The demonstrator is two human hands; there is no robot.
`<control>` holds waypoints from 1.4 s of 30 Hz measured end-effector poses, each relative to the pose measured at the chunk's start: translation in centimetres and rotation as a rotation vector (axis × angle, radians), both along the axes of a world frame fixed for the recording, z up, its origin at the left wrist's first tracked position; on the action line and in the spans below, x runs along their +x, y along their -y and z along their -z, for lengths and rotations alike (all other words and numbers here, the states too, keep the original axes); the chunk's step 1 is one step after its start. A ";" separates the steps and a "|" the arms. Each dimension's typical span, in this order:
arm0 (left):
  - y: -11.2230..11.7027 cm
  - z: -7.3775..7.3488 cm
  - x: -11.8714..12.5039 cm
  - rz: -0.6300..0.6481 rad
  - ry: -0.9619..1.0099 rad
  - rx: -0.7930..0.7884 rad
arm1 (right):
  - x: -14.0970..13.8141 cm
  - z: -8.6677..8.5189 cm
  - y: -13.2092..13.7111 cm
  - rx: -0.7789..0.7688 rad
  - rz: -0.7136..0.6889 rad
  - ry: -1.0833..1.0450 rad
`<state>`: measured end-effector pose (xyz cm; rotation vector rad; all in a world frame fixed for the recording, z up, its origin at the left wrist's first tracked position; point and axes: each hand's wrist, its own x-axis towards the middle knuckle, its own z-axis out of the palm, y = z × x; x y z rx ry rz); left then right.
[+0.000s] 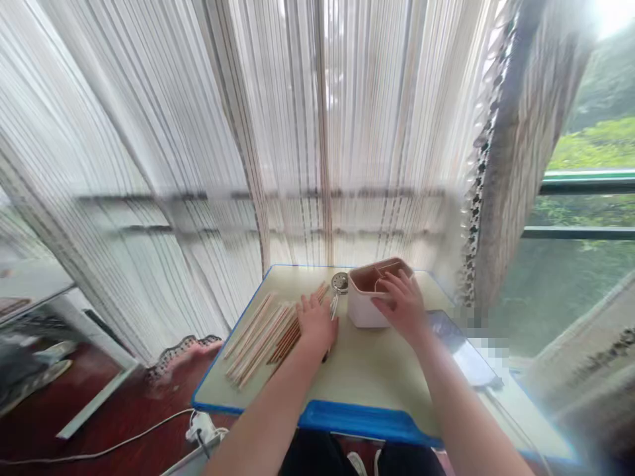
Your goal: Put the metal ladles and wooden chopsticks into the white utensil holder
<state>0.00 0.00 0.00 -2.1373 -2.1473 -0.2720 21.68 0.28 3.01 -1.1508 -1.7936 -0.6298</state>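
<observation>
My left hand [316,324] lies over a bundle of brown chopsticks [286,342] on the small table, its fingers stretched out. Something dark and thin shows along that hand's right side, too hidden to name. Paler chopsticks [260,340] lie in rows to its left. Beyond the hand are a round perforated metal utensil [340,283] and some thin silvery pieces [334,305]. My right hand [404,307] is at a white holder with a pinkish-brown inside [364,311]. Its fingers are apart over the divided opening, the thumb near the front wall. A thin loop shows inside.
The table [372,377] has a blue edge [357,416]. A tablet or phone with a cable [466,350] lies at its right. Sheer striped curtains [297,132] hang behind. A white power strip [203,426] with cords is at the lower left, near another table's leg [99,396].
</observation>
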 end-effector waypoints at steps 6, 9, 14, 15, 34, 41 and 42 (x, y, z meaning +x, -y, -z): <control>-0.7 2.1 0.1 -0.182 -0.002 -0.020 | -1.7 0.5 1.3 -0.022 0.013 0.008; -1.4 2.0 0.4 -0.245 -0.035 -0.057 | -3.0 0.4 1.4 -0.020 0.000 -0.031; -1.5 0.9 0.6 -0.332 0.029 -0.056 | -2.7 1.0 1.2 -0.007 -0.094 -0.015; -1.4 0.6 0.6 -0.332 0.050 -0.052 | -2.4 1.2 1.3 0.013 -0.103 -0.010; 1.8 1.6 1.2 -0.157 -0.022 0.171 | -0.8 3.2 0.9 0.145 -0.086 -0.139; -0.1 1.8 1.5 -0.132 -0.020 0.149 | -0.6 3.2 1.3 0.132 -0.086 -0.152; -0.3 1.8 1.6 -0.128 -0.016 0.142 | -0.6 3.2 1.4 0.144 -0.064 -0.179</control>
